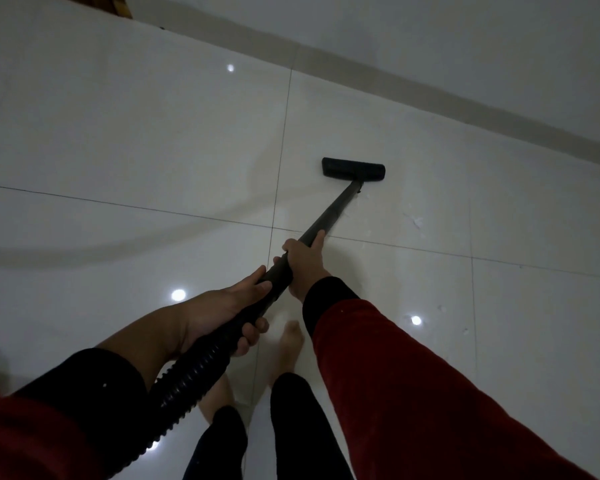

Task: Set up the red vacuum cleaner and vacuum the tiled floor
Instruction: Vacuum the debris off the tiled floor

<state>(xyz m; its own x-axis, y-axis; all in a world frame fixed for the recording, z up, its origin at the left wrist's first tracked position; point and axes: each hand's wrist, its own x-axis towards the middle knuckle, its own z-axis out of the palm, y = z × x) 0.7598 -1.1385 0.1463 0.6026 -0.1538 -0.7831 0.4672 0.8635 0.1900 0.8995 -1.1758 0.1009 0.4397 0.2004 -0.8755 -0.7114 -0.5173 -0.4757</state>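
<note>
- At about one o'clock from the picture's centre, the black floor nozzle [353,169] lies flat on the glossy tiled floor [118,150], its long side running roughly nine to three.
- From the nozzle a dark wand [329,213] slants down toward seven o'clock, into both hands.
- Right hand [303,263] wraps the wand from its three-o'clock side, fingers closed around the tube, thumb lying along it toward the nozzle; a firm, full hold.
- Left hand [229,310] grips lower, at the seven-o'clock end of the wand where the tube thickens; fingers curl under and around it, thumb on top, closed tight on the tube.
- Below that hand the ribbed black hose [187,379] carries on toward seven o'clock and passes out of sight by the left sleeve.
- Both arms wear red sleeves [413,375] with black cuffs.
- Two bare feet [288,348] stand on the tiles at six o'clock, under the hose, with dark trouser legs [291,417] above them.
- Grout lines cross just at nine o'clock from the right hand.
- Pale skirting [465,95] runs from twelve toward three o'clock, well apart from the nozzle.
- Small white flecks [417,223] dot the tile at four o'clock from the nozzle.
- Round light reflections [178,294] shine on the tiles.
- No red vacuum body shows in the view.
</note>
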